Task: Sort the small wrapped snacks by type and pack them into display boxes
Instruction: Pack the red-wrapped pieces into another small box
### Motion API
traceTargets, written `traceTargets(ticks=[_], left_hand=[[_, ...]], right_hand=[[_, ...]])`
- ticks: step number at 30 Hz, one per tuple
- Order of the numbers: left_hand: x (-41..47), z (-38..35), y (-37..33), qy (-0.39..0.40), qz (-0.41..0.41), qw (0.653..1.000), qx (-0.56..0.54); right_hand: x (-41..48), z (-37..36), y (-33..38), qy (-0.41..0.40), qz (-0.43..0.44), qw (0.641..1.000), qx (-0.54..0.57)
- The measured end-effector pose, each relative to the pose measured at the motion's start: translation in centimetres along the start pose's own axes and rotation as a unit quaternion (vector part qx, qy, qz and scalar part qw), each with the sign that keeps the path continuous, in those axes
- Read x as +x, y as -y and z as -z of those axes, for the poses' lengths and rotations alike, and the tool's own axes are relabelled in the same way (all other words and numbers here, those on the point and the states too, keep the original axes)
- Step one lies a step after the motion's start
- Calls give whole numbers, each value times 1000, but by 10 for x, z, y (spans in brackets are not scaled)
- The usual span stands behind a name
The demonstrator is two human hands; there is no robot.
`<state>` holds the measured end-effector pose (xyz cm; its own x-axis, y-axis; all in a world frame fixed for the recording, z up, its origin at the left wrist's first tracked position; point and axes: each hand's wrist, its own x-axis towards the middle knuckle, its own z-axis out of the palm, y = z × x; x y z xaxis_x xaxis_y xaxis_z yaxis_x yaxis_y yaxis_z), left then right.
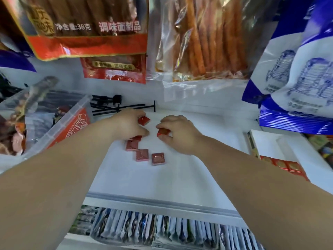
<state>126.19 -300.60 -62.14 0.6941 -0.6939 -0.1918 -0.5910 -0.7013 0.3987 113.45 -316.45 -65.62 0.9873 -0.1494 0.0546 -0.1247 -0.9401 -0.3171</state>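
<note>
Snacks (142, 155) — left hand (129, 124) pinches one square (144, 120), right hand (180, 136) pinches a second square (162, 132).

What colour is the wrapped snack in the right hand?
The snack pinched by the right hand is shiny red; the head view shows it best.

The left hand (129, 123) pinches a red square snack (144, 120). To its right, the right hand (180, 134) pinches a second red snack (163, 132). More red squares (142, 155) lie nearer on the white shelf (171, 179).
</note>
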Motion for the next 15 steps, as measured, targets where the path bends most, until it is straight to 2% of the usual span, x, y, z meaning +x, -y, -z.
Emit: traceTargets(ticks=[5, 10, 15], left_hand=[[-6, -5, -33, 14, -25, 998, 57], [-19, -24, -75, 19, -74, 996, 36], [-42, -49, -113, 54, -111, 992, 9]], right_hand=[[-38, 9, -23, 8, 3, 1000, 1], [-92, 26, -39, 45, -23, 998, -23], [-149, 43, -35, 67, -55, 995, -43]])
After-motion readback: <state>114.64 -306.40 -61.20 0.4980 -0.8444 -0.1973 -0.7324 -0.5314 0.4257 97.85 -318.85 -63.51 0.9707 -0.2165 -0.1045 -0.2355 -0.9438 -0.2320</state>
